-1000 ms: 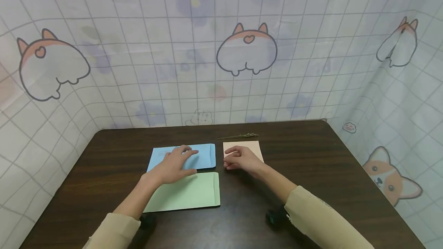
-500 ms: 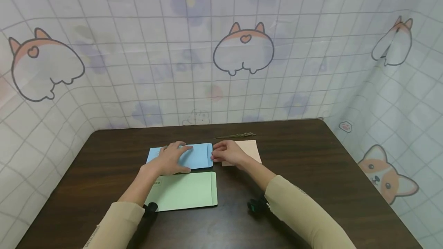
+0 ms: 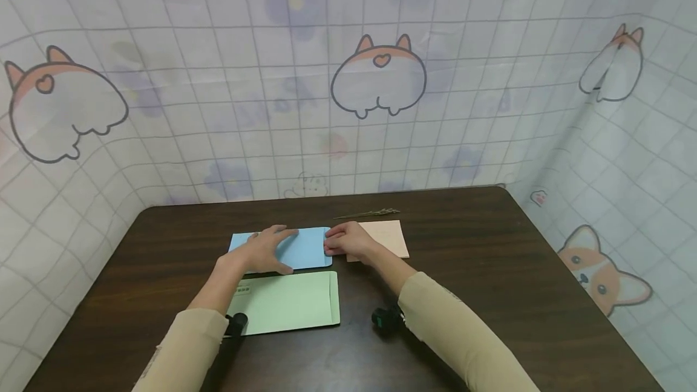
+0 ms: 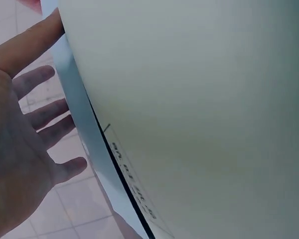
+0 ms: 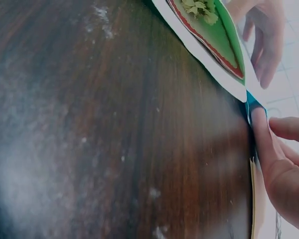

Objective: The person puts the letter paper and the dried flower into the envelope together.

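A blue envelope lies flat on the table, its flap end to the right. My left hand spreads over its left half, fingers extended and thumb at its near edge. At the flap my right hand pinches the right edge; in the right wrist view, the thumb and a finger meet around the blue edge. Closer to me is a light green envelope with small print at its left. Its end gapes in the right wrist view, showing a red-edged layer and a pale leafy thing inside.
A beige card or envelope lies just right of the blue one, partly under my right forearm. Behind it is a thin dried sprig. Black wrist devices hang below both sleeves. A patterned curtain stands behind the dark wooden table.
My right hand has moved left from over the beige piece to the blue envelope's flap edge. The left hand stays on the blue envelope. The head view has shifted slightly.
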Tool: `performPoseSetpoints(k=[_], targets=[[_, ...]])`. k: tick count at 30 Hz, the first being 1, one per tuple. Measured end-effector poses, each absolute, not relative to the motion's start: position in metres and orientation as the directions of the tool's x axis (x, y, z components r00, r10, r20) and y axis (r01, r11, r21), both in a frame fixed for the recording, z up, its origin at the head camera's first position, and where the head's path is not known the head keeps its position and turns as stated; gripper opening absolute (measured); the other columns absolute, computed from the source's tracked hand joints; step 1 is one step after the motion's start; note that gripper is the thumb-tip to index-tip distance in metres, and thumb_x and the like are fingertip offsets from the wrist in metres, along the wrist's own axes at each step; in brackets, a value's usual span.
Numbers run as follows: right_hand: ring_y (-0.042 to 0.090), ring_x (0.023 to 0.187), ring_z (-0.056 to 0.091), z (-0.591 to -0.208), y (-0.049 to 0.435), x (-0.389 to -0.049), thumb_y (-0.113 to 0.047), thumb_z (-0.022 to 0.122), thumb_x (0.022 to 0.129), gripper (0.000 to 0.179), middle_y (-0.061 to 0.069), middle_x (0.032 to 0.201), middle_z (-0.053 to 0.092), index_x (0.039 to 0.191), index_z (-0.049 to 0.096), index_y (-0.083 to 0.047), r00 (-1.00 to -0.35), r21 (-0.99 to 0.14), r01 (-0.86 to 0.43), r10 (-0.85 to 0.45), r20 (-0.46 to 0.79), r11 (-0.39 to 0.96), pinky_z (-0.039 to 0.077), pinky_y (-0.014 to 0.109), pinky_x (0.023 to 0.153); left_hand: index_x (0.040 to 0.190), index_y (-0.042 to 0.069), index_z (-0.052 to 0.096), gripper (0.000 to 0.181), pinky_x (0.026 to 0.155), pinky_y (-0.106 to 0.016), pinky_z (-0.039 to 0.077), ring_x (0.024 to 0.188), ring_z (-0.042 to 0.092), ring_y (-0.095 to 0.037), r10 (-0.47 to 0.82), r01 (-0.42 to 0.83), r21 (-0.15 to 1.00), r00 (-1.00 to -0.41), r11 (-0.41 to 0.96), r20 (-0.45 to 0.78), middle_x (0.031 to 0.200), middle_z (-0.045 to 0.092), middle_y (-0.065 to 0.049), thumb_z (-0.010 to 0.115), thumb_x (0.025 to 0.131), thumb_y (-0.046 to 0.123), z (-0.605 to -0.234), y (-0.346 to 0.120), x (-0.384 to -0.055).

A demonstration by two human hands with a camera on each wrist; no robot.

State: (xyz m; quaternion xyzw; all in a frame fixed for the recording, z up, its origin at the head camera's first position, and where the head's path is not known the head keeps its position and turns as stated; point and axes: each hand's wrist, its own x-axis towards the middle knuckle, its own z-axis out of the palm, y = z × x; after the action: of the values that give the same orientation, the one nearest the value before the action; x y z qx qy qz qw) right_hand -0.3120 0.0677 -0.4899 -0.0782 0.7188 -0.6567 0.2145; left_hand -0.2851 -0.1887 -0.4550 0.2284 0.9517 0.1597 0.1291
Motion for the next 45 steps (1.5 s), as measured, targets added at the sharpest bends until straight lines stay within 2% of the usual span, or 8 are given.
performPoseSetpoints(k=[14,23,31,40,45], targets=[[0.019,0.080,0.073,-0.488,0.061,-0.315,0.005,0.062,0.098,0.034,0.019,0.102,0.072,0.131,0.058,0.014,-0.893,-0.975,0.146,-0.401,-0.204,0.169,0.060,0.034,0.078,0.158,0.016,0.041,0.091,0.105,-0.077,0.024,0.142,0.036,-0.043,0.491,0.416,0.384,-0.863,0.824,-0.121,0.156,0.038,-0.021,0.085,0.084,0.045,-0.455,-0.199,-0.291],[0.030,0.094,0.073,-0.485,0.061,-0.314,-0.002,0.063,0.101,0.041,0.022,0.111,0.070,0.139,0.053,0.011,-0.881,-0.976,0.123,-0.433,-0.190,0.178,0.060,0.039,0.082,0.159,0.017,0.040,0.095,0.107,-0.074,0.025,0.142,0.036,-0.045,0.504,0.421,0.395,-0.854,0.816,-0.131,0.157,0.035,-0.023,0.087,0.082,0.045,-0.455,-0.204,-0.291],[0.030,0.098,0.073,-0.485,0.063,-0.313,-0.009,0.063,0.102,0.048,0.020,0.114,0.069,0.145,0.049,0.008,-0.873,-0.975,0.123,-0.447,-0.195,0.186,0.059,0.039,0.085,0.159,0.016,0.039,0.096,0.105,-0.074,0.025,0.139,0.040,-0.045,0.507,0.431,0.369,-0.851,0.823,-0.136,0.155,0.039,-0.022,0.087,0.082,0.044,-0.455,-0.208,-0.294],[0.029,0.094,0.073,-0.473,0.077,-0.306,-0.003,0.064,0.101,0.038,0.020,0.105,0.072,0.135,0.056,0.010,-0.865,-0.979,0.092,-0.472,-0.169,0.183,0.059,0.039,0.084,0.158,0.018,0.041,0.093,0.104,-0.076,0.026,0.138,0.040,-0.042,0.492,0.416,0.357,-0.857,0.836,-0.154,0.153,0.041,-0.021,0.087,0.082,0.046,-0.454,-0.203,-0.294],[0.031,0.095,0.072,-0.460,0.096,-0.302,-0.007,0.065,0.101,0.033,0.020,0.107,0.071,0.129,0.060,0.009,-0.859,-0.966,0.056,-0.482,-0.175,0.251,0.060,0.040,0.082,0.158,0.017,0.041,0.092,0.103,-0.077,0.026,0.139,0.039,-0.043,0.498,0.422,0.354,-0.853,0.834,-0.157,0.153,0.040,-0.022,0.087,0.083,0.043,-0.452,-0.201,-0.295]])
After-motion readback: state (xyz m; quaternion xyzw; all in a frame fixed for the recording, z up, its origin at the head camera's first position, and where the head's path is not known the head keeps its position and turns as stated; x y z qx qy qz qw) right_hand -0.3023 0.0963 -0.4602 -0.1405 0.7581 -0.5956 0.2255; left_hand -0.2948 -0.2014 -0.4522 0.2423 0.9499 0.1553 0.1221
